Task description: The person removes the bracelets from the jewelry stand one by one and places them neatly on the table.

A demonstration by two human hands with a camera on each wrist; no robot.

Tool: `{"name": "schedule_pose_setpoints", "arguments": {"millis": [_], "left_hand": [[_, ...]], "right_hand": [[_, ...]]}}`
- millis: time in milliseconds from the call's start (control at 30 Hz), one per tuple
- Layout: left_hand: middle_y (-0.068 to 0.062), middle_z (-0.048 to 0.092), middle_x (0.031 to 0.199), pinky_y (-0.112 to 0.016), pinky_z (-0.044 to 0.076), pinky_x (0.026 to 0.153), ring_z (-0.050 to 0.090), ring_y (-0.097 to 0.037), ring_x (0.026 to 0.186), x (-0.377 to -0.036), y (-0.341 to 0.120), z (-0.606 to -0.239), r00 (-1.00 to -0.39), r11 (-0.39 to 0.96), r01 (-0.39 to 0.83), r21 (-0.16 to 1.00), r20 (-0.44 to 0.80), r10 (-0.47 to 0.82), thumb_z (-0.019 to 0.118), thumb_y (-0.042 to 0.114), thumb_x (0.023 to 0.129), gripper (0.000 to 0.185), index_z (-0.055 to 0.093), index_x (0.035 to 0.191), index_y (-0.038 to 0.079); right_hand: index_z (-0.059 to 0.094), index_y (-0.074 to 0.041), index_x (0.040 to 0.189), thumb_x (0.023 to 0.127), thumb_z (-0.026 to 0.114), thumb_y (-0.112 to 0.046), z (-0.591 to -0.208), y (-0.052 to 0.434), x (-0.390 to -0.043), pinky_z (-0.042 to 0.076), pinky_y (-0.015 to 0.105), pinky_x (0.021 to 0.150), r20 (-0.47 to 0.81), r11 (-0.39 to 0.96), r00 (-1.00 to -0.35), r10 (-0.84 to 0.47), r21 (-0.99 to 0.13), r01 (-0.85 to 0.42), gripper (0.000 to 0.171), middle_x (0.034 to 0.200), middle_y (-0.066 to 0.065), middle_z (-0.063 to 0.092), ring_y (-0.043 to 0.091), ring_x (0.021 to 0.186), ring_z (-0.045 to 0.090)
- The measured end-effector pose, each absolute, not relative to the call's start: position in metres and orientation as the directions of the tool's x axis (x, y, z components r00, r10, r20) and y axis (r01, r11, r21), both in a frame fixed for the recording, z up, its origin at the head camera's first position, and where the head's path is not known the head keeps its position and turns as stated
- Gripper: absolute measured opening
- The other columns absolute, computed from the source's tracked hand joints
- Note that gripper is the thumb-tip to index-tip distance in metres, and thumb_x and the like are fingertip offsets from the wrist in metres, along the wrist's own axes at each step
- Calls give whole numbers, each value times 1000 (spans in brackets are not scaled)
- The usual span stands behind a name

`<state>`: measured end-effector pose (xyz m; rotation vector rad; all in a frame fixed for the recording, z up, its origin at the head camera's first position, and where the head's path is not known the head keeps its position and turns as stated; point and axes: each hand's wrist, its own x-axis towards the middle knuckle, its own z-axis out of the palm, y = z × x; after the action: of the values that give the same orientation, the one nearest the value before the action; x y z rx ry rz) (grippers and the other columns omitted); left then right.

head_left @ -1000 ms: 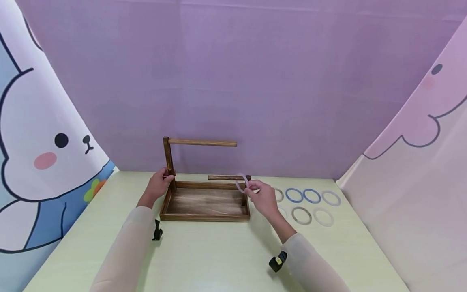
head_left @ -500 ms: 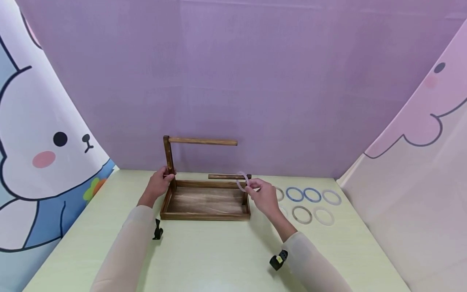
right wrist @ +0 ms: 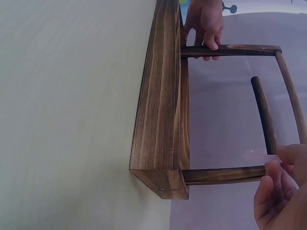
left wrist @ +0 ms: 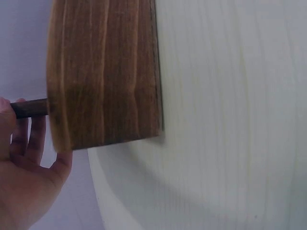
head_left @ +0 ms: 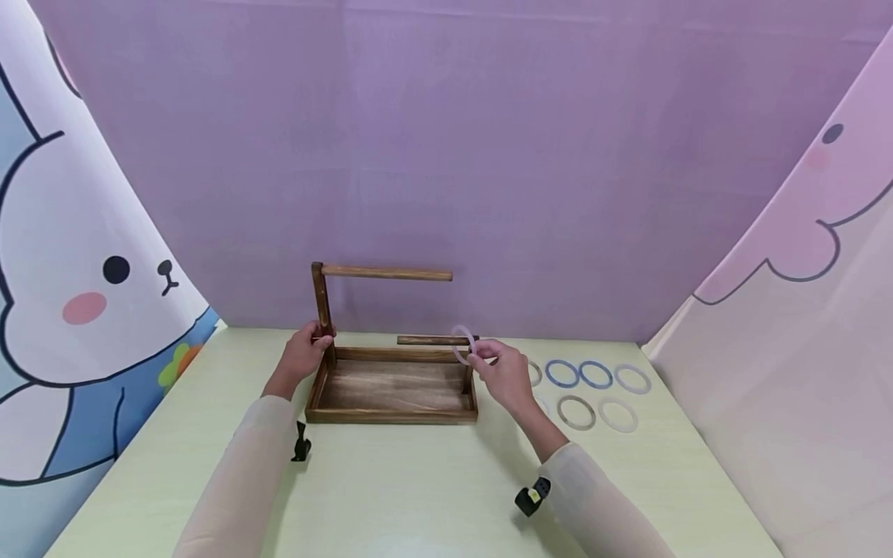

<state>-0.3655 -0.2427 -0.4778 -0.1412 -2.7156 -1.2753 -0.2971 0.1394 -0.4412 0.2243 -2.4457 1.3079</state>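
Note:
A dark wooden bangle stand [head_left: 391, 417] with a tray base stands on the table, carrying a tall bar [head_left: 387, 273] from its left post [head_left: 321, 298] and a low bar [head_left: 425, 340] from its right post. My left hand [head_left: 301, 355] grips the left post partway up; in the right wrist view its thumb and fingers lie around that post. With thumb and fingertips, my right hand [head_left: 504, 376] pinches a pale lilac bangle [head_left: 462, 328] near the right post. The bangle stands upright around the low bar's post end. Close by the fingers, the right post [right wrist: 225, 175] shows in the right wrist view.
Several bangles lie flat in two rows right of the stand: blue ones [head_left: 562, 362], a brown-grey one [head_left: 560, 413] and pale ones [head_left: 603, 415]. A purple cloth backdrop [head_left: 488, 194] hangs behind the table [head_left: 391, 488], with printed cloths at both sides.
Almost nothing differs. My right hand and the lilac bangle stay beside the right post, the bangle shifting very slightly; my left hand keeps its grip on the left post.

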Motion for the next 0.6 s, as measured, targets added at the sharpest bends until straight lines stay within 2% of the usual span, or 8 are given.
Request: {"name": "schedule_pose_setpoints", "arguments": {"millis": [600], "left_hand": [[-29, 61, 131, -58, 46, 100, 57, -45, 121, -365, -242, -479, -986, 636, 145, 758, 165, 28, 46, 21, 110, 29, 55, 128, 0]], "right_hand": [[79, -11, 99, 89, 79, -13, -441, 131, -295, 48, 22, 47, 392, 559, -919, 22, -767, -314, 11, 88, 7, 79, 7, 55, 63]]}}
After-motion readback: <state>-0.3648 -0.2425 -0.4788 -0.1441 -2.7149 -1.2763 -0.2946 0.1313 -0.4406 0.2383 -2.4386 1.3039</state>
